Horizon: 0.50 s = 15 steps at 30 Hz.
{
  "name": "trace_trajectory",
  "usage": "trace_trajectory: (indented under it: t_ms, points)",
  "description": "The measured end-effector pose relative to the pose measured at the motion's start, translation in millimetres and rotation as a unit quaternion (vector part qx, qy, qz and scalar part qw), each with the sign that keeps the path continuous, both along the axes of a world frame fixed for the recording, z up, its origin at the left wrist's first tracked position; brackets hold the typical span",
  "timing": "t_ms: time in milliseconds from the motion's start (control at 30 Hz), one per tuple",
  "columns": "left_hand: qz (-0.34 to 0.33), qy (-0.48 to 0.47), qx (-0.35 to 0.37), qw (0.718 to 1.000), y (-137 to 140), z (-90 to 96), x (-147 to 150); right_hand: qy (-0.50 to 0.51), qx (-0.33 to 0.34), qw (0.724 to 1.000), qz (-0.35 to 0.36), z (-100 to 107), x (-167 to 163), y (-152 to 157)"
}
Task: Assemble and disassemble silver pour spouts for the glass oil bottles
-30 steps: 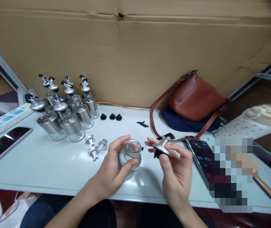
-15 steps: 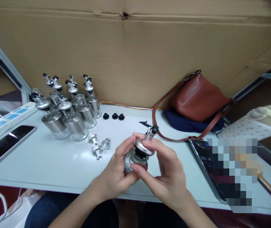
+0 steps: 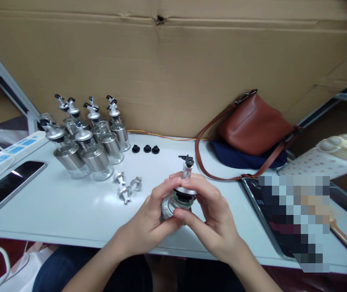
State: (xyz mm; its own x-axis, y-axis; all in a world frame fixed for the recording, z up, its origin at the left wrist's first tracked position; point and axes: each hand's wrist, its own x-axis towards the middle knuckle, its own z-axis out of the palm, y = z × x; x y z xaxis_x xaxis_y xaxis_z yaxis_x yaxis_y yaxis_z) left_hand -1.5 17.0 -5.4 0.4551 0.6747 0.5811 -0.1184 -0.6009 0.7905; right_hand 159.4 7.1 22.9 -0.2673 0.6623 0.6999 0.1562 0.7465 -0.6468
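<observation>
Left hand (image 3: 147, 227) is wrapped round a clear glass bottle (image 3: 167, 209), right hand (image 3: 214, 217) gripping the pourer top (image 3: 187, 172) at its mouth. Looks like the seating step; I'd say it calls for straight, even pressure. Farther off, grip's left: steel-sleeved bottles (image 3: 94, 161), mostly topped, no liquid I can make out.

front bottle (image 3: 167, 209) 1 | its pourer (image 3: 187, 172) 1 | clustered bottles (image 3: 96, 161) too overlapped to count | loose silver spouts (image 3: 124, 193) 3 | black stoppers (image 3: 147, 149) 3 | handbag (image 3: 255, 125) 1 | power strip (image 3: 16, 148) 1 | tumbler (image 3: 319, 160) 1
</observation>
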Motion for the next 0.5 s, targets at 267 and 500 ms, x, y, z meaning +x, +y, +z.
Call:
trace_trajectory:
  t_ms: [267,500]
  points:
    - [-0.028,-0.02,-0.052,0.998,-1.5,3.5,1.4,-0.039,0.026,0.999,-0.009,1.0,1.8,0.1]
    - [-0.023,-0.009,-0.053,0.998,-1.9,2.1,0.3,-0.076,0.055,0.995,-0.024,6.3,3.3,-1.9]
